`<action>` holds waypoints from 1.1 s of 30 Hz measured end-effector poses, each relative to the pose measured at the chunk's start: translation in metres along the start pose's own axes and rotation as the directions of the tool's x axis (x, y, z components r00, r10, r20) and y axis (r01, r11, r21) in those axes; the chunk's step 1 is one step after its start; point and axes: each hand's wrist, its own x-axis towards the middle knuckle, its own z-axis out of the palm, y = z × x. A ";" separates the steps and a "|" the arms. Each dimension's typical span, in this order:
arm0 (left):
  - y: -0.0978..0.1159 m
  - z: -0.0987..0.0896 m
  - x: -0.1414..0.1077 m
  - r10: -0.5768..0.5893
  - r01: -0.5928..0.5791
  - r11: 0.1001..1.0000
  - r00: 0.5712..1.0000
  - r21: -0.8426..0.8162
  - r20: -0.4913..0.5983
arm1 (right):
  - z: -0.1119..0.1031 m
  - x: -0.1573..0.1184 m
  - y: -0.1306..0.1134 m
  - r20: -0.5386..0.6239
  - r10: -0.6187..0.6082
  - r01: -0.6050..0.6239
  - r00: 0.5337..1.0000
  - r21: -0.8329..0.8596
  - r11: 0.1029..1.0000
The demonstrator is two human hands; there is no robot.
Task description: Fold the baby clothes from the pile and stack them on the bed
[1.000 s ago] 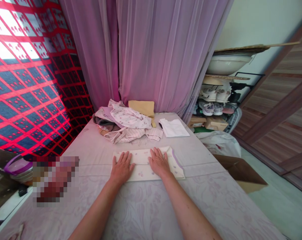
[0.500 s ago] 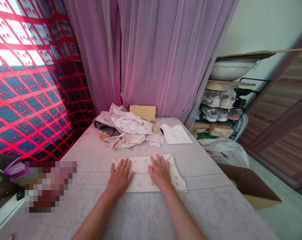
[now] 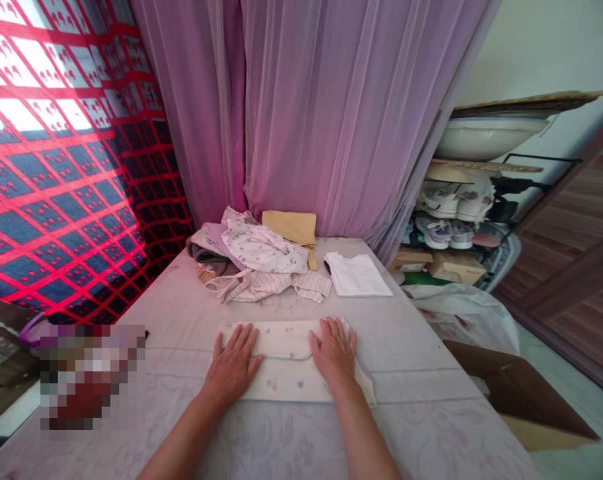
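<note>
- Cream soft-looking cloth garment with small pink and purple prints [image 3: 286,383], folded flat, purple trim down its right edge; lies in front of me on a pale pinkish patterned cloth cover [image 3: 291,443].
- My left hand [image 3: 234,363]: palm down, fingers spread on the garment's left end, grasping nothing.
- My right hand [image 3: 335,353]: palm down near the right end, fingers by the far edge, also grasping nothing.
- Handling, my guess: light, limp, not slippery, not fragile; layers could slip or crease if dragged.
- Where to hold, I'd say: pinch both ends of the near edge, all layers together; the upper flap's edge runs loose between my hands.
- Count: 1 cream garment, 2 hands, both mine.
- Beyond it: 1 heap of mixed crumpled clothes [image 3: 266,247], pieces overlap, can't count; 1 folded mustard-yellow cloth [image 3: 291,225] behind the heap; 1 folded white cloth [image 3: 361,275] to its right.
- Off to the right: 1 open brown cardboard box [image 3: 546,433], 1 white basin [image 3: 491,139], 2 pairs of shoes, whitish [image 3: 438,202] and greyish [image 3: 437,233].
</note>
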 end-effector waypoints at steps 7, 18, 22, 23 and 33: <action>-0.002 0.001 -0.001 0.011 -0.011 1.000 1.000 0.004 0.001 | -0.001 0.010 0.009 0.001 -0.007 0.007 1.000 0.035 0.999; -0.001 0.002 -0.001 0.002 -0.002 1.000 1.000 0.010 -0.006 | 0.010 0.016 0.011 -0.015 0.064 -0.064 0.998 0.002 0.998; 0.002 -0.003 -0.001 -0.003 0.003 1.000 1.000 -0.006 0.023 | 0.008 0.020 0.008 0.044 0.097 -0.099 0.994 0.034 0.995; 0.003 -0.005 -0.001 -0.004 0.005 1.000 1.000 -0.009 0.030 | 0.004 0.022 0.010 0.067 0.113 -0.118 0.991 0.076 0.990; 0.007 -0.007 0.001 -0.011 0.011 1.000 1.000 -0.024 0.020 | -0.033 -0.009 0.086 -0.086 0.158 -0.087 0.984 0.537 0.839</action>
